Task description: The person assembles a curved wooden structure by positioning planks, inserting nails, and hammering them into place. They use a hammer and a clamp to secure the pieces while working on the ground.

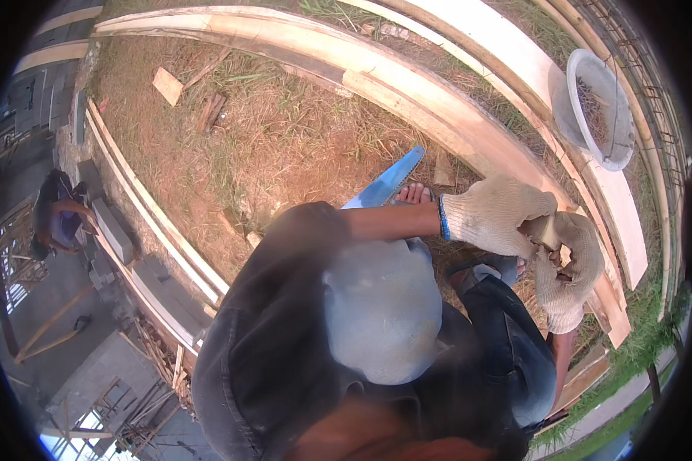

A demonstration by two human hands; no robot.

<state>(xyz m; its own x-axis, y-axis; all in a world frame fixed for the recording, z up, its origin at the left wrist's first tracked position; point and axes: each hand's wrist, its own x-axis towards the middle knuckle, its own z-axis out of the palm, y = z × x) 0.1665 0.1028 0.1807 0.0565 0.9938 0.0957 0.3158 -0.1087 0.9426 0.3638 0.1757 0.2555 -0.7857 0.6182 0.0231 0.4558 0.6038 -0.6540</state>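
Note:
My left hand (494, 215), in a worn cream knit glove with a blue cuff, reaches in from the left above a bare foot. My right hand (570, 269), in a matching glove, comes up from the lower right. Both gloves are torn at the fingers. The hands meet over the end of a long pale wooden plank (507, 157), fingers curled in toward each other. What they pinch, if anything, is hidden. A handsaw (388, 178) with a blue blade lies left of my left hand, its handle out of sight behind my leg.
A pale plastic basin (625, 123) holding what look like nails rests on the boards at upper right. Wood offcuts (167, 86) lie on the dry grass. Long timber strips (150, 203) run along the left. A co-worker (60, 215) bends over beside grey blocks (114, 229).

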